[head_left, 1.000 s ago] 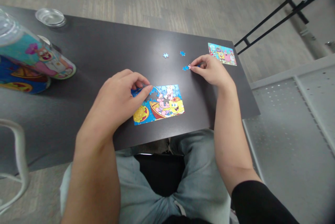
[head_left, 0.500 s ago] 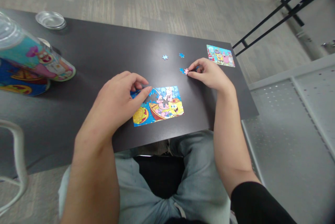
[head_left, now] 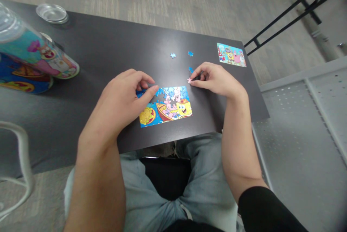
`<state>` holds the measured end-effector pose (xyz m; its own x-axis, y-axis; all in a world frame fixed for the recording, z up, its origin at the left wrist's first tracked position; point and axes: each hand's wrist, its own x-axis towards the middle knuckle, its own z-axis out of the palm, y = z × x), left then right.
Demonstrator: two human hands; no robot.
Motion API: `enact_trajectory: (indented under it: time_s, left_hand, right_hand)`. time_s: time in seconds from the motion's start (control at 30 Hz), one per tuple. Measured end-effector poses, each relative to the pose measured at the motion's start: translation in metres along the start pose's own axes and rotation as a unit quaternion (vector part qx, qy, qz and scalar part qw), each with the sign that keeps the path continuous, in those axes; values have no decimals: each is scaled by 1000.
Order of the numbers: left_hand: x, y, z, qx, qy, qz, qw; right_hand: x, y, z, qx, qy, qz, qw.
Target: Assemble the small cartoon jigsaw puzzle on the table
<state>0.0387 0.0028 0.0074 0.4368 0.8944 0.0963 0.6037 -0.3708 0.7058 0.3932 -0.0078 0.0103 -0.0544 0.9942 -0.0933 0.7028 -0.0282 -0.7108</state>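
Note:
A partly assembled jigsaw puzzle (head_left: 165,112) lies on the dark table, showing a yellow cartoon figure, a boat and a burger. Dark gaps show in its middle and upper left. My left hand (head_left: 123,92) rests over its upper left corner, thumb and forefinger a little apart and nothing seen between them. Between the thumb and forefinger of my right hand (head_left: 217,78) is a pink puzzle piece (head_left: 189,80), held just right of the puzzle's upper edge. Partly behind those fingers, a blue puzzle piece (head_left: 191,69) lies on the table.
Farther back are a pale blue piece (head_left: 172,55) and another blue piece (head_left: 191,54). A picture card (head_left: 231,55) lies near the table's right end. At left stand printed cans (head_left: 51,58) by a round metal lid (head_left: 52,13). A white curved tube (head_left: 24,152) is at lower left.
My right hand has brought the pink piece slightly toward me and the puzzle, away from the blue piece. My left hand stays over the puzzle corner. The view has shifted slightly.

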Motion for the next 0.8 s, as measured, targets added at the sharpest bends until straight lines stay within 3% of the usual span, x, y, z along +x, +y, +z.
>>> enact_trajectory:
  time_s: [0.13, 0.47, 0.8]
  left_hand:
    - [0, -1, 1, -7, 4, -4, 1000]
    - [0, -6, 3, -20, 15, -3, 1000]
    - [-1, -3, 3, -19, 16, -3, 1000]
  right_hand:
    - [-1, -2, 5, 11, -26, -24, 999]
    - [0, -3, 4, -53, 6, -38, 998]
    - [-3, -7, 7, 42, -41, -24, 998]
